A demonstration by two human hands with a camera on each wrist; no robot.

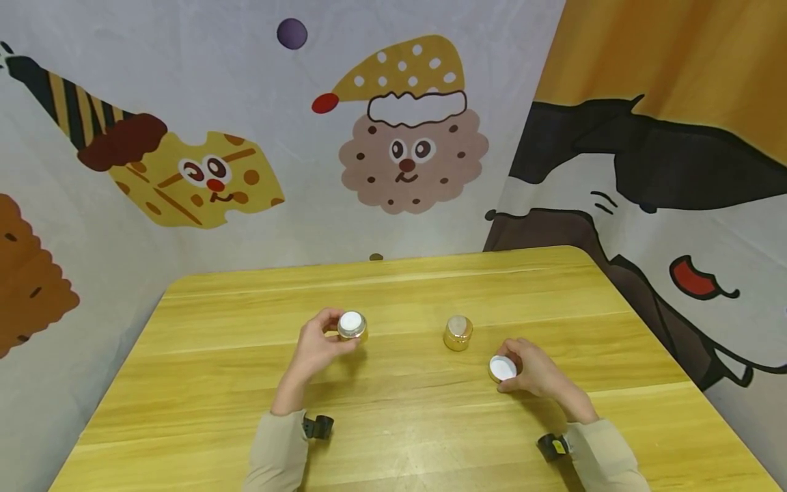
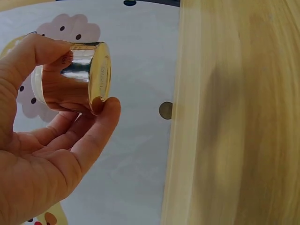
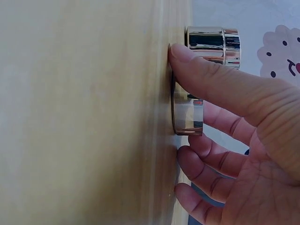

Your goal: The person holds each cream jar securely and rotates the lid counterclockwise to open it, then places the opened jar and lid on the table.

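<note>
In the head view, my left hand [image 1: 318, 345] grips a small gold cosmetic jar [image 1: 359, 335] with a white round top facing up. The left wrist view shows this shiny jar [image 2: 70, 82] pinched between thumb and fingers, apart from the tabletop. My right hand [image 1: 533, 369] holds a gold jar lid [image 1: 503, 369] by its rim, white inside upward. Seen from the right wrist, the lid [image 3: 190, 117] is close to the tabletop; I cannot tell whether it touches. Between the hands stands a second gold jar [image 1: 458, 333], its top gold-coloured, touched by neither hand.
The wooden table [image 1: 393, 437] has a rounded far right corner. Behind it hangs a pale cloth [image 1: 295, 191] printed with cartoon food, and an orange part shows at the right. A black wrist camera [image 1: 320, 427] sits by the left cuff, another [image 1: 551, 447] by the right.
</note>
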